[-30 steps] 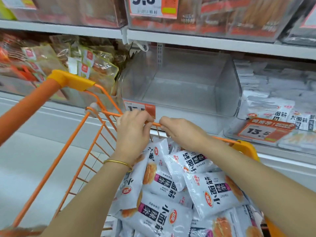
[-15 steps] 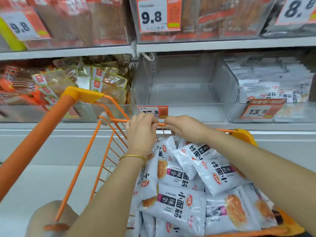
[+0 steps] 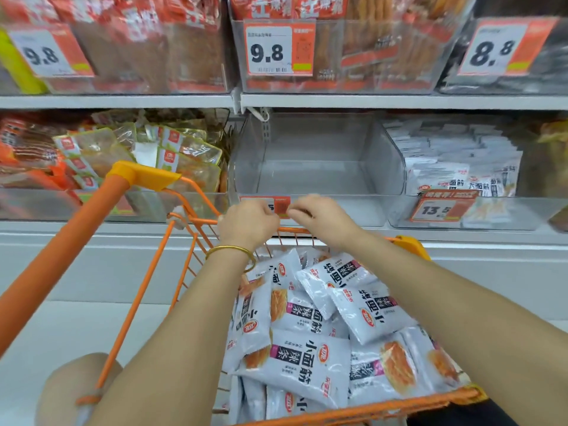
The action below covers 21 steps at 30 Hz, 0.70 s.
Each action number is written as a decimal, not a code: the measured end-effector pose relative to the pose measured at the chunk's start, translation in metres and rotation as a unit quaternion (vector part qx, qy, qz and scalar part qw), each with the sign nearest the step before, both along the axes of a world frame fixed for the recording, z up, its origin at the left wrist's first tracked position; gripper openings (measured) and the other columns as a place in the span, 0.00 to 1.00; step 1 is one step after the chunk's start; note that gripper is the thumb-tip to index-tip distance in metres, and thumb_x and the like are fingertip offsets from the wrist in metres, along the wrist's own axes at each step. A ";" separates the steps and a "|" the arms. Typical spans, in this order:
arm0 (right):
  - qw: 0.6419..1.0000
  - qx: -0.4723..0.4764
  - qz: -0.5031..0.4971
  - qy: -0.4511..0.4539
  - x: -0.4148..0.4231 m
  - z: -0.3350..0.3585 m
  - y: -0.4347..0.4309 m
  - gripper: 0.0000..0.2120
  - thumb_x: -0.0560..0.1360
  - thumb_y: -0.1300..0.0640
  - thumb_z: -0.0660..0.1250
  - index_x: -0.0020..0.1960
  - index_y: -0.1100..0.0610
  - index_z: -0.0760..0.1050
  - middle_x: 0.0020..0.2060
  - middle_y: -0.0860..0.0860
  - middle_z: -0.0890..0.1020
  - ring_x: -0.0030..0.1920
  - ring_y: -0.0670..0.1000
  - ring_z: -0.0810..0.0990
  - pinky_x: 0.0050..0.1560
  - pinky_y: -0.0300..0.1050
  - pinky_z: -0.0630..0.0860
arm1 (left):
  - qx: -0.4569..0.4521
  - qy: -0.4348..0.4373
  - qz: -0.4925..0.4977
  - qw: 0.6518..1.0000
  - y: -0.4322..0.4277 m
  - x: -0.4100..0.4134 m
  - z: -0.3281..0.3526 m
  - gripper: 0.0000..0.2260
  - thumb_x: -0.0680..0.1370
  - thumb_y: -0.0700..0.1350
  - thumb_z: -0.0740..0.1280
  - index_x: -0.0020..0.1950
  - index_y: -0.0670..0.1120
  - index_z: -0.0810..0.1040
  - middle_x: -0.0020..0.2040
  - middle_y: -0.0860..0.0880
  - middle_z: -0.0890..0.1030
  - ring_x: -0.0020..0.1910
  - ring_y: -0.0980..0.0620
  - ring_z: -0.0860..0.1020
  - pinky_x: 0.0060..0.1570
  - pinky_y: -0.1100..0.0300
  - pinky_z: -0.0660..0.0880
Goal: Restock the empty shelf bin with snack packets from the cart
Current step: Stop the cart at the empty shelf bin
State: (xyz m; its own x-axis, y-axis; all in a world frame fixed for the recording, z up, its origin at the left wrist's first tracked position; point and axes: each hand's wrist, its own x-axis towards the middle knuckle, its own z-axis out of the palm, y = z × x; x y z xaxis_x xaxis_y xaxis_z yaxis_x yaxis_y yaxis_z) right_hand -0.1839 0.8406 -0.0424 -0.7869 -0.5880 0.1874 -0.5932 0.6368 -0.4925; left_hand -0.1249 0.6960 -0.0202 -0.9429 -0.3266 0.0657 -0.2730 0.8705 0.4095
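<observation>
the empty shelf bin point(image 3: 313, 176) is the landmark here: a clear plastic tub on the middle shelf, nothing in it, with an orange price label point(image 3: 264, 202) on its front lip.

since a second ago the shelf has slid down and closer in the view, so the bin now stands squarely in front of the person. both hands have also risen. earlier their fingers were hooked over the front rim of the orange cart point(image 3: 199, 221). now the left hand point(image 3: 249, 224) and right hand point(image 3: 319, 216) sit just below the bin's front lip, partly covering the label, and the rim wire runs under their heels instead of under the fingers.

the fingers of both hands are curled inward and no packet shows in either. motion blur hides whether they still touch the wire or anything else, so i cannot tell what, if anything, they hold.

the snack packets point(image 3: 295, 361), white with dark lettering, all lie heaped in the cart basket, below the bin and nearer the person. none has reached the bin. the bin just right of the empty one point(image 3: 461, 167) holds similar white packets.

my reading: the cart is parked where it is needed, the positioning step looks finished, and the restocking itself has not begun. the sensible next move is to reach down for a first handful.
</observation>
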 end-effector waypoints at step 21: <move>0.946 0.176 -0.203 0.182 -0.026 -0.002 0.008 0.11 0.78 0.58 0.60 0.60 0.56 0.70 0.59 0.54 0.75 0.61 0.58 0.69 0.54 0.50 0.66 | -0.073 -0.005 -0.097 0.993 0.013 -0.017 -0.026 0.18 0.79 0.49 0.55 0.37 0.45 0.78 0.39 0.48 0.82 0.41 0.45 0.78 0.41 0.58 0.74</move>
